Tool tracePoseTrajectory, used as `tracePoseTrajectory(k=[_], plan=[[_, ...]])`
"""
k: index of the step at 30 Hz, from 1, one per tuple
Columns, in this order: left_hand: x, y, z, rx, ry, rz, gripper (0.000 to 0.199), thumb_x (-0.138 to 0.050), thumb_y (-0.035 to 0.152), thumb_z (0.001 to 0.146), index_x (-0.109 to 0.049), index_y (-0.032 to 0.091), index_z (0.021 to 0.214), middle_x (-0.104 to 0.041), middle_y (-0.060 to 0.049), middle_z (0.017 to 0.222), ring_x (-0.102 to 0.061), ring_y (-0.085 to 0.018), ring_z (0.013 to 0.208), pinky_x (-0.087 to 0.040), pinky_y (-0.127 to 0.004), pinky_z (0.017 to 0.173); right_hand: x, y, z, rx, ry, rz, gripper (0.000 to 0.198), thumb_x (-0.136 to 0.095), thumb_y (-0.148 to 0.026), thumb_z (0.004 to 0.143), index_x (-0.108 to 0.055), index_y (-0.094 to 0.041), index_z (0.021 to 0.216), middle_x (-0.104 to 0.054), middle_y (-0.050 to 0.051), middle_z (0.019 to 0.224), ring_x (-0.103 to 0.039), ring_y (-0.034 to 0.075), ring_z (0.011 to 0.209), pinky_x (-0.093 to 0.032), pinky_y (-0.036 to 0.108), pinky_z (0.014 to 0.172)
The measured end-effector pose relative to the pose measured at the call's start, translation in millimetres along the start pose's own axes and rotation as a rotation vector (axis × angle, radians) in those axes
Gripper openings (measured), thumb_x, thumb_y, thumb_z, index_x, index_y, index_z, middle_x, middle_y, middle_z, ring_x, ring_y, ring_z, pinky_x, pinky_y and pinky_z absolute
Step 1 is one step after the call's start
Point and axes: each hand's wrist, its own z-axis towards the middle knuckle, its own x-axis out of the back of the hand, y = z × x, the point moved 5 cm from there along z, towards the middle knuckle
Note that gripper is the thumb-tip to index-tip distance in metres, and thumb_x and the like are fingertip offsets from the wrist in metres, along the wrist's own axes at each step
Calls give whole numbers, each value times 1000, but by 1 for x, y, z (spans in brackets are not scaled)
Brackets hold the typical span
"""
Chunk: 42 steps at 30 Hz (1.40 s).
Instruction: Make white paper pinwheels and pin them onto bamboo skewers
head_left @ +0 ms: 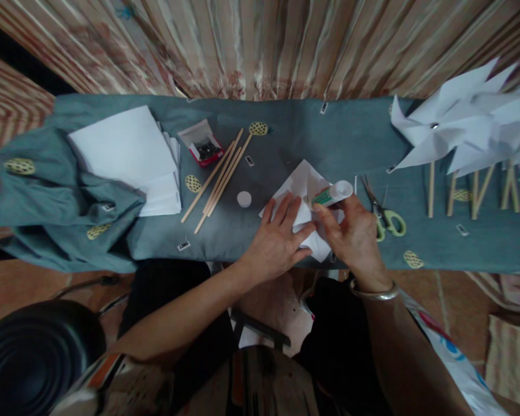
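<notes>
A folded white paper (302, 180) lies near the front edge of the cloth-covered table. My left hand (272, 241) rests on it with fingers spread, pressing it flat. In my right hand (356, 234) is a glue stick (331, 193) with a green label, its tip turned down against the paper's middle. The tip itself is partly hidden. A round white cap (244, 199) sits on the cloth left of the paper. Just right of my right hand are scissors (387, 214) with light green handles.
Several wooden sticks (221, 182) lie left of the cap, beside a red box (205, 147) of small metal pieces. A stack of white paper (125, 153) is farther left. Several paper pinwheels (455, 124) on sticks lie at the right. A curtain (260, 46) hangs behind the table.
</notes>
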Motion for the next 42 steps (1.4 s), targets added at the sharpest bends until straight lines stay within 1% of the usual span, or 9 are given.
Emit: tracePoseTrajectory(k=[14,18,22,27,31,34,37,40,42], plan=[[0,0,0,0,-10,18,53,-64,44,86,-54,20,133,-32,-19,155,-22,-39,146,-19,-64,115,-3,3,2,-114,-45,157,33,-61,-47,84,-64,-17,97,-72,10,84,-67,25,76,-52,39,70],[0,0,0,-3,-9,14,56,-64,44,85,-52,22,135,-32,-20,154,-21,-40,146,-20,-64,114,-5,12,1,-284,-69,564,27,-70,-46,77,-65,-22,89,-71,3,81,-66,19,74,-54,36,73],[0,-1,0,-1,-12,-1,54,-64,42,86,-52,22,135,-32,-21,154,-22,-40,146,-20,-65,114,2,27,1,-477,11,1017,21,-72,-44,77,-67,-24,84,-72,0,85,-67,15,76,-57,31,74],[1,0,-1,-10,-15,-1,64,-65,41,85,-45,20,141,-30,-22,155,-18,-39,147,-17,-63,115,9,36,0,-491,-12,1210,20,-63,-45,86,-67,-25,87,-74,1,93,-70,16,87,-59,33,83],[11,0,-4,-59,50,16,64,-61,42,88,-41,17,143,-30,-21,156,-16,-34,149,-14,-61,116,8,35,-4,-559,24,1380,16,-69,-39,81,-68,-24,87,-75,0,92,-71,14,89,-59,29,85],[30,-11,-6,-63,175,49,58,-53,44,92,-42,16,142,-36,-20,153,-23,-31,146,-16,-58,116,7,33,-7,-580,54,1460,17,-74,-36,77,-68,-24,88,-75,-2,87,-72,13,83,-60,27,84],[50,-36,-10,87,277,106,55,-55,36,91,-44,15,141,-40,-19,150,-30,-33,142,-23,-56,114,6,31,-9,-572,56,1488,17,-73,-39,78,-66,-24,83,-75,-2,80,-73,14,78,-60,30,85],[60,-59,-17,221,267,180,49,-61,28,86,-53,16,133,-51,-16,141,-42,-35,131,-33,-55,108,3,27,-11,-611,44,1552,19,-74,-40,76,-65,-23,77,-76,-1,77,-74,15,76,-61,30,83],[61,-69,-21,239,225,192,41,-61,23,85,-59,16,126,-59,-14,131,-49,-33,123,-40,-52,103,0,24,-12,-635,33,1595,20,-77,-40,73,-66,-23,77,-77,-1,78,-74,15,75,-62,29,80]])
